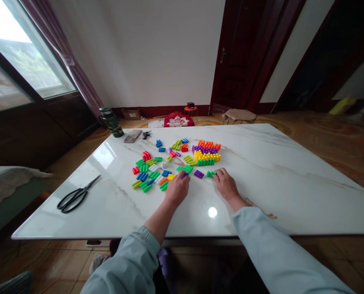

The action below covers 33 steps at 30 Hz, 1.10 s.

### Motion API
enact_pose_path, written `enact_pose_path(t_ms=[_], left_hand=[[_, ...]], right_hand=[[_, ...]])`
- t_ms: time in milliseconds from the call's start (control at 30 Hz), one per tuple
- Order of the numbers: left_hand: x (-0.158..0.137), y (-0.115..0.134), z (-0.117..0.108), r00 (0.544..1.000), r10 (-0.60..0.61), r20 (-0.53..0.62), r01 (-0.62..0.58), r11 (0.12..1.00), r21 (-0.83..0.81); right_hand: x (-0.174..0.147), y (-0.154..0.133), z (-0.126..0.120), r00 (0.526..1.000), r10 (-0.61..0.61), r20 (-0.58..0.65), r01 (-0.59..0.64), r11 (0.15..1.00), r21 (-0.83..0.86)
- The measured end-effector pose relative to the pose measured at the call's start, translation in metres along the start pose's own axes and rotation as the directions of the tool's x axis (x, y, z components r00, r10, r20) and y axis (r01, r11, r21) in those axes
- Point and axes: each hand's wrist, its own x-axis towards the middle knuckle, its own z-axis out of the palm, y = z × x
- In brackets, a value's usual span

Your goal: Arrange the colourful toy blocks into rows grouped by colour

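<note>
My left hand (178, 188) is closed on a small purple plastic building block (184, 175), mostly covered by the fingers. My right hand (227, 184) pinches the right end of some green blocks (210, 174) lying on the table. Between both hands lies a loose purple block (199, 174). Just beyond the right hand, blocks stand upright in colour rows: orange (209, 144), purple (197, 148), yellow (206, 156) and green (205, 162). Around and beyond my left hand, loose blocks in green (144, 168), red (146, 155), blue (142, 176) and other colours lie scattered.
Black-handled scissors (77, 195) lie at the left of the white marble-patterned table (292, 179). Along its far left edge are a camouflage flask (111, 122), a phone (132, 136) and keys (146, 134). A round stool (239, 115) stands behind the table.
</note>
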Motion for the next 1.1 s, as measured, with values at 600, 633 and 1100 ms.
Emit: enact_pose_path(t_ms=[600, 633, 1100], left_hand=[[0.001, 0.0, 0.003, 1.0, 0.022, -0.012, -0.022, 0.999, 0.023], [0.001, 0.0, 0.003, 1.0, 0.022, -0.008, -0.022, 1.0, 0.019], [0.002, 0.001, 0.006, 1.0, 0.02, -0.023, -0.019, 0.998, 0.055]], right_hand=[[0.0, 0.027, 0.004, 0.935, 0.315, -0.165, -0.205, 0.856, 0.475], [0.002, 0.035, 0.005, 0.902, 0.387, -0.191, -0.252, 0.832, 0.493], [0.055, 0.062, 0.035, 0.874, 0.367, -0.319, -0.249, 0.901, 0.357]])
